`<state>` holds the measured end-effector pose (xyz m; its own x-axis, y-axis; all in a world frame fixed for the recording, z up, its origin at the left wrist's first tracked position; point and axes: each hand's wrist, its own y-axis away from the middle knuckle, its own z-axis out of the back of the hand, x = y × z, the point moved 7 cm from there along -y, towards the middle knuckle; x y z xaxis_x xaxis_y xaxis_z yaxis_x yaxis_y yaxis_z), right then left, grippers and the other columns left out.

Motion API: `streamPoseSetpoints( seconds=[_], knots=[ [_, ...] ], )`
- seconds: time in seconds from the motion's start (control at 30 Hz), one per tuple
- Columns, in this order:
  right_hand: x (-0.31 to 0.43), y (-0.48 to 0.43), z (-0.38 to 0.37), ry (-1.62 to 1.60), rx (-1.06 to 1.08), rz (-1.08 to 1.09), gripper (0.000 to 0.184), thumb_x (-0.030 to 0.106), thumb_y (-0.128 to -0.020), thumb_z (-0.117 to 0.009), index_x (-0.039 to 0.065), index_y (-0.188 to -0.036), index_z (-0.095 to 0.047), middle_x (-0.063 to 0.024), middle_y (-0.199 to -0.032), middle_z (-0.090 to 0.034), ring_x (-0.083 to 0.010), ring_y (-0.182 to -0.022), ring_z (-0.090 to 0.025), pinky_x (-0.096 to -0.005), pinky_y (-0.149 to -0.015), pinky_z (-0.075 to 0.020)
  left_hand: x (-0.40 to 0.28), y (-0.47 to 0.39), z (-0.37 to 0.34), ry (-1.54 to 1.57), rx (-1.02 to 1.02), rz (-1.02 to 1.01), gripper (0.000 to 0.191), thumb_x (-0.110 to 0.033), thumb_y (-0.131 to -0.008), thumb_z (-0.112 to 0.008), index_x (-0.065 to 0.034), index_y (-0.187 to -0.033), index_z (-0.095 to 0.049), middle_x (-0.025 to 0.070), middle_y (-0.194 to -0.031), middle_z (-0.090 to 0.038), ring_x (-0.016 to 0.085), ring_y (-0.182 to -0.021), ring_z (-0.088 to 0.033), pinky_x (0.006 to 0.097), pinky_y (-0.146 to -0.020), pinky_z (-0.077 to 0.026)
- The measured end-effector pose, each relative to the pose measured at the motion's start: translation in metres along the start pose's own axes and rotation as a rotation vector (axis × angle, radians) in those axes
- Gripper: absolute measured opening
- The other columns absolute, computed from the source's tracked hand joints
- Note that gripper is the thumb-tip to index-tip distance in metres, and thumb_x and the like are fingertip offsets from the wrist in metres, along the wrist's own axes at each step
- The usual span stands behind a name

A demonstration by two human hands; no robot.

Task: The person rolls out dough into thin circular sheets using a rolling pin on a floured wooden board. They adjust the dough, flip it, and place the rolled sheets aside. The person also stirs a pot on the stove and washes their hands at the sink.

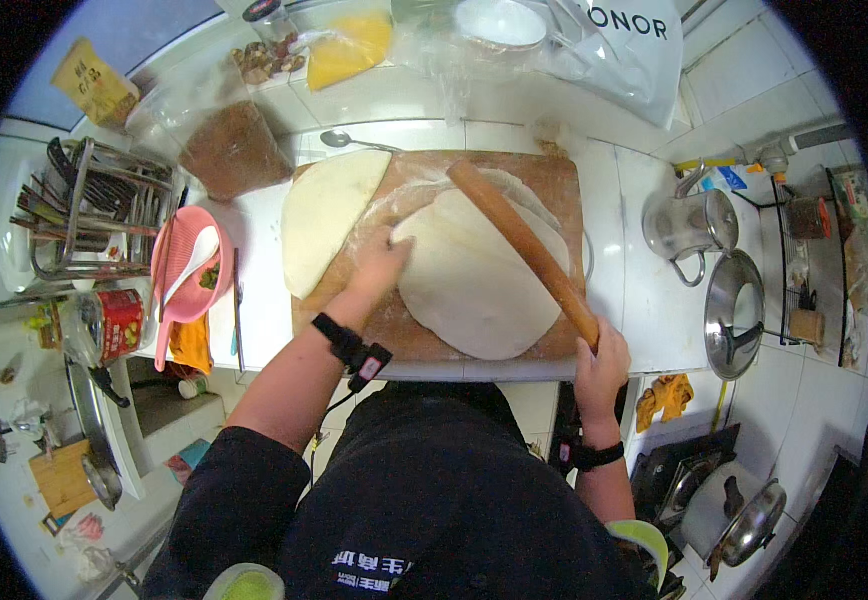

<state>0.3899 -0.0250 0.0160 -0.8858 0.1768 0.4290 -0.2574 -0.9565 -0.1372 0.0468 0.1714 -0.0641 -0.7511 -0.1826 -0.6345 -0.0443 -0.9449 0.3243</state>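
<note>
My right hand (pixel 603 367) is closed around the near end of a wooden rolling pin (pixel 527 251). The pin slants across the right part of a flattened, roundish sheet of dough (pixel 471 289), its far end reaching the floured back of the wooden board (pixel 362 337). At the dough's left edge is my left hand (pixel 380 264), slightly blurred, thumb apart from the fingers, with nothing seen in it. Whether it presses on the dough or the board I cannot tell. A second dough piece (pixel 329 217), roughly half-round, lies on the board's left side, overhanging its edge.
A metal spoon (pixel 338 139) lies behind the board. Leftward are a bag of brown contents (pixel 235 150), a pink strainer bowl (pixel 197 225) holding a white spoon, and a utensil rack (pixel 107 210). A steel pitcher (pixel 689 217) and a glass pan lid (pixel 734 315) are right.
</note>
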Motion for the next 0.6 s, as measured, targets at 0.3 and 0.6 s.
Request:
streamPoseSetpoints(
  seconds=[0.3, 0.6],
  knots=[
    [0.038, -0.004, -0.019, 0.028, 0.209, 0.265, 0.053, 0.008, -0.077, -0.072, 0.006, -0.129, -0.059, -0.0141, -0.120, -0.062, -0.0364, -0.110, -0.056, -0.0472, -0.094, -0.0413, 0.061, 0.122, -0.037, 1.086, 0.252, 0.486, 0.041, -0.022, -0.099, -0.056, 0.0018, -0.131, -0.051, 0.0138, -0.110, -0.067, 0.029, -0.101, -0.065, 0.0421, -0.084, -0.056],
    [0.067, -0.007, -0.052, 0.029, 0.363, 0.490, 0.049, 0.015, -0.079, -0.071, 0.011, -0.127, -0.061, -0.0093, -0.117, -0.062, -0.0314, -0.109, -0.057, -0.0475, -0.095, -0.0403, 0.090, 0.158, 0.065, 0.124, -0.322, -0.102, 0.056, -0.020, -0.091, -0.064, 0.0006, -0.139, -0.042, 0.0200, -0.148, -0.041, 0.034, -0.138, -0.039, 0.0448, -0.110, -0.036]
  ],
)
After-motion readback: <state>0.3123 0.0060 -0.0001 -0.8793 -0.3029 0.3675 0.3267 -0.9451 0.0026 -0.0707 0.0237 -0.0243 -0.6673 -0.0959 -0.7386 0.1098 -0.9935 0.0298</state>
